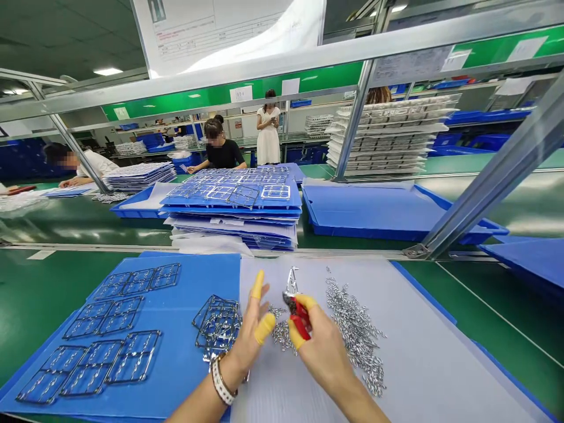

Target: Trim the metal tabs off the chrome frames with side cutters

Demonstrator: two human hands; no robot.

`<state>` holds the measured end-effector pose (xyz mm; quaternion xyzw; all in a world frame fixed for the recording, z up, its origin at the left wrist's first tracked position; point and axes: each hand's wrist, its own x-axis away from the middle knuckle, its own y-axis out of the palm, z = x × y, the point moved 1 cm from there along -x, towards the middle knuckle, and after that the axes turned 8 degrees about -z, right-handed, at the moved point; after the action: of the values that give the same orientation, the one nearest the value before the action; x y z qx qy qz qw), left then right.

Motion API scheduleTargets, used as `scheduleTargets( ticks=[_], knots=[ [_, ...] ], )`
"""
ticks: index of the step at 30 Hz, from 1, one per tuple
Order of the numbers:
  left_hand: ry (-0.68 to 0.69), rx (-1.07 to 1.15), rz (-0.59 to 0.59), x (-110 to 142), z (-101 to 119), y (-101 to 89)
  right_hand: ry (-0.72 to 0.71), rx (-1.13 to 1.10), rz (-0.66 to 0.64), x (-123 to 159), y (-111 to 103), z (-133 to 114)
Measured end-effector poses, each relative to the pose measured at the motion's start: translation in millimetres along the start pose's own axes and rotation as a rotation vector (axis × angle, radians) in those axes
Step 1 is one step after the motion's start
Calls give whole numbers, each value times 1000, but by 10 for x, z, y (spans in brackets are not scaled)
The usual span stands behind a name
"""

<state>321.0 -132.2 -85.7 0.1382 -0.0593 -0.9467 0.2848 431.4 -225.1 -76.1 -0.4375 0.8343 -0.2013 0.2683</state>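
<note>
My right hand (324, 341), with yellow finger cots on thumb and forefinger, is closed around red-handled nippers (301, 322). Just beyond the jaws is a small shiny chrome piece (291, 281); whether the jaws touch it I cannot tell. To the left, my left hand (251, 332) is raised with fingers apart and nothing in it, yellow cots on its thumb and one finger. Beneath and between the hands lies a small heap of chrome parts (282, 333), partly hidden. A larger pile of chrome parts (352, 329) spreads right of my right hand on the white sheet (423, 352).
Left of my hands, a blue sheet (176, 364) bears rows of chrome part frames (90, 367) and a jumbled pile of frames (215, 323). Beyond the rail stand stacked blue sheets (233, 217) and a blue tray (370, 211). A slanted metal post (484, 170) rises at right. Several people are farther back.
</note>
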Motion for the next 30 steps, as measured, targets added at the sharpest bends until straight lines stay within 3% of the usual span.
scheduleTargets(
  ticks=[4,7,11,20,30],
  knots=[
    [-271,624,62,-76,-241,0,-226,174,-114,82,280,-100],
    [-318,803,101,-120,-322,8,-256,234,-169,122,400,-151],
    [-355,946,186,-133,-270,6,-300,320,-153,131,309,-163],
    [-290,1032,203,-139,-55,7,-255,497,-72,106,128,-56],
    [-300,920,227,-154,-215,-63,-198,779,-156,57,126,-153]
  ],
)
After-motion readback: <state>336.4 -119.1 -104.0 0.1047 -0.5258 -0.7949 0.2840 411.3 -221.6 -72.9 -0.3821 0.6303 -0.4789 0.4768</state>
